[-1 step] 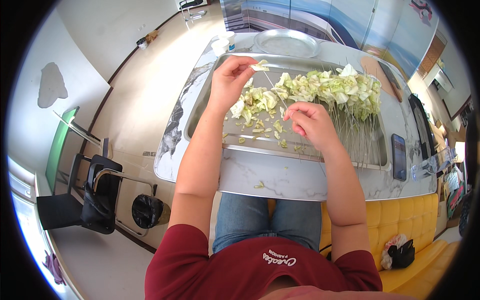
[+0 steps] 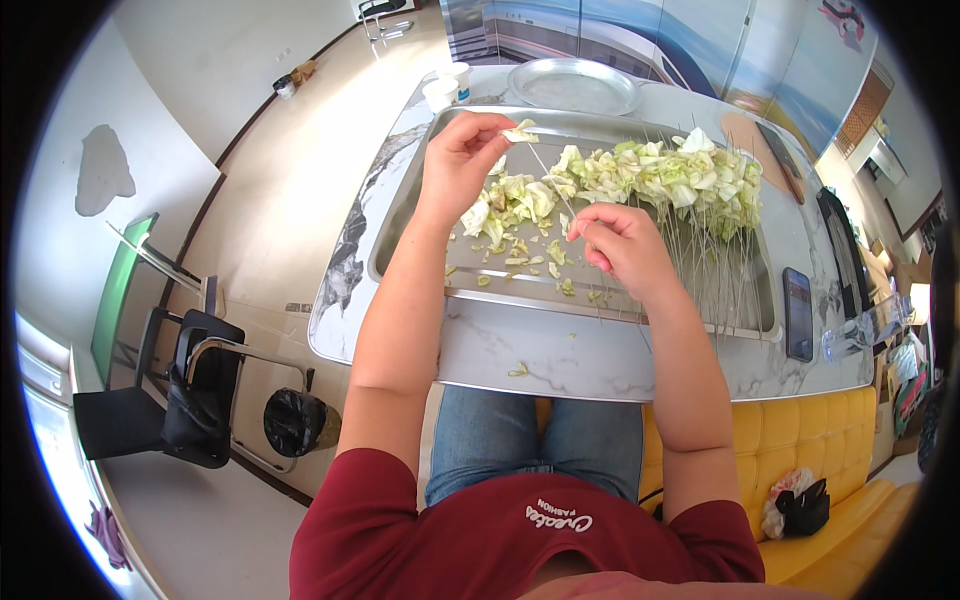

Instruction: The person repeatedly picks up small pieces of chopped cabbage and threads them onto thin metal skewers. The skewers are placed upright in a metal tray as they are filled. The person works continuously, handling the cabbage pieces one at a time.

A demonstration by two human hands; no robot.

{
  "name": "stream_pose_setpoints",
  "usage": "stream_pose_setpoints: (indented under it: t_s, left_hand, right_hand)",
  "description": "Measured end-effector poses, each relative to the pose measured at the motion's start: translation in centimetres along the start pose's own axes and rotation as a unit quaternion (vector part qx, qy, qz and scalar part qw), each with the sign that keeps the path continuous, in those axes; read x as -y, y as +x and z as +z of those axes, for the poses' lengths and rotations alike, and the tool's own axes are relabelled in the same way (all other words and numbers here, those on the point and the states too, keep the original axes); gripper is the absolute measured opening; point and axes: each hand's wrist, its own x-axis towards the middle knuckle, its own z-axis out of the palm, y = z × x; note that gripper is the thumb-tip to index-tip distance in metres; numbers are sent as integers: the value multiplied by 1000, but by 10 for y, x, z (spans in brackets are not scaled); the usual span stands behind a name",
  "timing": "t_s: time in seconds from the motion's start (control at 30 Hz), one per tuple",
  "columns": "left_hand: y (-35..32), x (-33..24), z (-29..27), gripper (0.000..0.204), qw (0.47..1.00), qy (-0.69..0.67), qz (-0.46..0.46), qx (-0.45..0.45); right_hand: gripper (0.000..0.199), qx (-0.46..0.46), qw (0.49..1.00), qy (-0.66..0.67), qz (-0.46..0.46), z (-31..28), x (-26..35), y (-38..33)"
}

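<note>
Threading cabbage onto a thin skewer, seen from above at a marble table (image 2: 560, 365).

A large rectangular steel tray (image 2: 420, 205) is set on the table, and a heap of pale green cabbage pieces (image 2: 660, 175) is spread across its far half, with bare skewers (image 2: 715, 265) laid beneath it on the right. A round metal plate (image 2: 575, 85) is placed beyond the tray, a dark phone (image 2: 798, 313) to its right. The left hand (image 2: 458, 165) is raised over the tray, its fingers pinched on a cabbage piece (image 2: 520, 132). The right hand (image 2: 622, 245) is closed narrowly around the thin skewer (image 2: 553, 182), which slants up toward that piece.
</note>
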Motion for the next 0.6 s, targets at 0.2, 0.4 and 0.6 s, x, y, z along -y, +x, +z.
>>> stream_pose_setpoints:
  t_s: [0.2,0.4,0.6]
  left_hand:
    - [-8,-11,16,16,996,42,-8,76]
    - [-12,-17,22,28,987,60,32,147]
    - [3,-2,-18,28,974,198,-108,7]
  right_hand:
    - [15,-23,1000,16,-4,4,-2,2]
    - [17,-90,996,16,-19,7,-4,4]
    - [18,-129,991,43,-5,4,-2,3]
